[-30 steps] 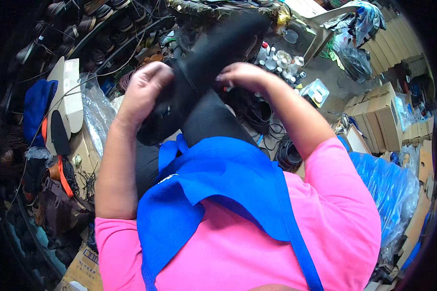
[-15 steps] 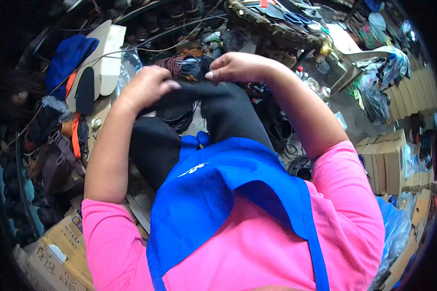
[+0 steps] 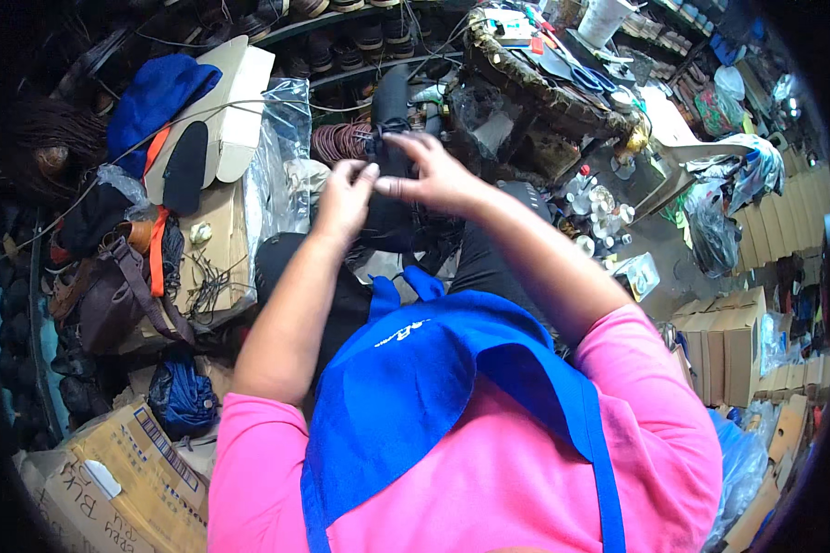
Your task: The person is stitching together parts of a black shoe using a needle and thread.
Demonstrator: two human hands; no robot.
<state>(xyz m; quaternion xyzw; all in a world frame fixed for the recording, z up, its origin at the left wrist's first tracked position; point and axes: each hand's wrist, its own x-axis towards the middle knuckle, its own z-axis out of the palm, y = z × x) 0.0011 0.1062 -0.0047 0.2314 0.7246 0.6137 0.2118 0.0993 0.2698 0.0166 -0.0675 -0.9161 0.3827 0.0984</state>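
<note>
In front of my knees, my left hand and my right hand meet over a dark black item. The left thumb and fingers are pinched together, and what lies between them is too small to make out. My right thumb reaches to the left fingertips, while its other fingers curl over black material beyond; their grip is partly blurred. A black, rounded upright piece rises just past the hands. A bundle of brown cord lies close to the left fingers.
At left are a cardboard piece, a black sole, blue cloth and a brown bag. A cluttered work block with scissors stands far right of the hands. Several small bottles and cardboard boxes lie rightward.
My hands were apart with dark material stretched across my lap; now they have come together at its middle. The view has shifted, and the black upright piece shows more clearly.
</note>
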